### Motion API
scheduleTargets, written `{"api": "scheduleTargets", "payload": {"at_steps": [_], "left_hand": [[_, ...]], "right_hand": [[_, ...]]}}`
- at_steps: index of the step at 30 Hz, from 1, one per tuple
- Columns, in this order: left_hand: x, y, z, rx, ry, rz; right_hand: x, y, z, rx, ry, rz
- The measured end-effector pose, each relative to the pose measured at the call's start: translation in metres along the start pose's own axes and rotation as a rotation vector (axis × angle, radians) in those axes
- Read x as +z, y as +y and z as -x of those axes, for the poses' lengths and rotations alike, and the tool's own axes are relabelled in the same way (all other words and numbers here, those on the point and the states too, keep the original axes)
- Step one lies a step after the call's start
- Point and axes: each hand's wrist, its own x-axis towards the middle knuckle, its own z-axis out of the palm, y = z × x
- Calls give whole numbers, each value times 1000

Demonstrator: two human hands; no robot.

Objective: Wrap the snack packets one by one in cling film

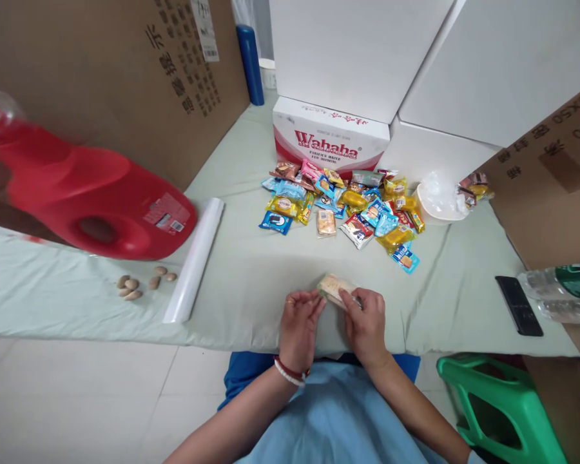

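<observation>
A pale beige, rectangular packet in a glossy wrapper (334, 288) is located just below the centre of the frame, raised between the two hands above a pale green cloth-covered table (251, 277). The packet is grasped at its right end by the right hand (370, 325), with the thumb laid along the upper face. The left hand (298, 325) is held with thumb and fingers drawn together at the packet's left end; whether the wrapper edge is pinched there cannot be told.

Key relation: the packet's long axis is slanted, from upper left to lower right. The packet lies up and to the left of the right hand, and up and to the right of the left. The right hand is judged the nearer, since its end of the packet is covered by the fingers.

Surroundings: a heap of small, bright-coloured wrapped snacks (352, 200) is noted above the hands, in front of a white-and-red cardboard carton (331, 132). At left, a white cylindrical roll (194, 264) is laid aslant.
</observation>
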Motion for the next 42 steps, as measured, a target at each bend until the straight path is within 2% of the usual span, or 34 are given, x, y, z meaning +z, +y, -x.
{"api": "scheduleTargets", "payload": {"at_steps": [2,6,8,10,12,15,18,20,22,26,27,29,32,34,38,42], "left_hand": [[5,9,-6,-118,9,107],[7,19,-19,-295,-95,-52],[4,19,-24,-302,-126,-132],[2,17,-26,-244,-83,-164],[2,14,-26,-178,-37,-198],[7,8,-19,-63,-30,-250],[14,4,-11,-11,-68,-212],[15,5,-9,-44,-88,-164],[12,8,-11,-83,-82,-133],[1,14,-22,-137,-45,-44],[-1,14,-24,-164,-51,-10],[-2,13,-27,-239,-95,48],[3,3,-25,-368,-188,124],[8,-7,-21,-429,-194,175],[14,-20,-13,-415,-95,208],[23,-16,-10,-294,-144,84]], "right_hand": [[6,3,1,-28,-6,-4],[10,6,5,-121,-92,-78],[4,3,5,-201,-136,-150],[-4,0,5,-218,-165,-249],[-10,-4,4,-110,-147,-314],[-7,-8,3,124,-30,-312],[1,-7,-2,216,34,-352],[2,-2,-6,254,18,-425],[1,6,-11,353,19,-528],[-3,29,-18,778,219,-867],[-4,33,-20,872,243,-977],[-4,35,-23,984,190,-1159],[-3,24,-27,996,19,-1296],[-1,10,-28,953,-10,-1356],[4,-8,-32,899,49,-1426],[4,1,-35,888,158,-1432]]}}
